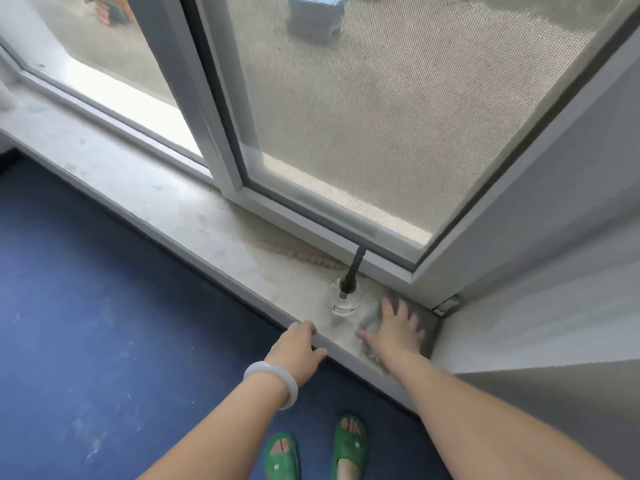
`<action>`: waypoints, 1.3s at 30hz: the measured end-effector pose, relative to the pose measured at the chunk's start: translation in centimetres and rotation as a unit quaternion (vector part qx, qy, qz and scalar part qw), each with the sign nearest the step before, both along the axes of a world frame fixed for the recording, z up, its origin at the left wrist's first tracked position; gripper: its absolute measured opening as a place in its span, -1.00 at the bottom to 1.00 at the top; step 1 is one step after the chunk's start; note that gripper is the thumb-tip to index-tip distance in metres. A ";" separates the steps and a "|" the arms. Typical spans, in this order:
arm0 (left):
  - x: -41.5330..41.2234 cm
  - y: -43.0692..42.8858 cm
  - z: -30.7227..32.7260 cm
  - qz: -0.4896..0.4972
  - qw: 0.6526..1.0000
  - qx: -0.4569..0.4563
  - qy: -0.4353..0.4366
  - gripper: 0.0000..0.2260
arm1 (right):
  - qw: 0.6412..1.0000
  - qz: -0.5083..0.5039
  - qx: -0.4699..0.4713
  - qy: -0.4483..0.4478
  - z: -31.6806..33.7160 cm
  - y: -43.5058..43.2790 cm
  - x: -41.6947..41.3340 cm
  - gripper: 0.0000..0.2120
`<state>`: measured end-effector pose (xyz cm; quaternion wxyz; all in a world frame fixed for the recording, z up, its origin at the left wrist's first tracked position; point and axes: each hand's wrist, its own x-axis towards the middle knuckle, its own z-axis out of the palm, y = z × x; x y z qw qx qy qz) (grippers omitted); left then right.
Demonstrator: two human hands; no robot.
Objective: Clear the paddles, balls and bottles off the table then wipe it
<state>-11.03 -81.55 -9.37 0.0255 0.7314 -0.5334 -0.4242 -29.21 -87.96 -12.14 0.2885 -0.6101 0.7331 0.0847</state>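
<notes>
Fetching a wipe from the window sill; no counter, paddles or balls in view.
Right grip [394,327] lies flat with fingers spread apart on a blurred grey patch, probably a cloth [370,317], in the corner of the window sill [173,202]. Left grip [301,344] is hooked on the sill's front edge. Looks like the wipe step is starting. Next: bunch the cloth, lift it and carry it to the counter. A small glass bottle [343,299] with a dark stick stands just beside the cloth and could tip. The mesh window screen [363,116] is behind it.
</notes>
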 end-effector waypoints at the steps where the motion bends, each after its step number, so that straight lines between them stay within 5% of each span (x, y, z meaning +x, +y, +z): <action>1: 0.2 -0.5 -0.4 -0.004 1.000 -0.004 0.003 -0.62 | 1.000 0.007 -0.010 0.019 -0.5 0.1 0.1 -0.18; 13: -1.0 -7.8 -3.1 -0.039 0.978 -0.174 0.113 -0.09 | 0.994 -0.052 -0.091 -0.023 -3.7 1.0 -0.2 -0.45; 17: -2.7 -9.2 -3.9 -0.007 0.958 -0.198 0.209 -0.32 | 0.991 -0.061 -0.114 -0.031 -4.3 1.1 -0.4 -0.48; 22: -3.9 -9.2 -4.2 0.066 0.948 -0.215 0.227 -0.75 | 0.989 -0.064 -0.122 -0.047 -4.6 1.4 -0.6 -0.47; 39: -0.6 -3.7 -2.6 0.148 0.943 -0.143 0.260 -0.82 | 0.994 -0.036 -0.058 -0.090 -3.1 3.3 0.4 -0.62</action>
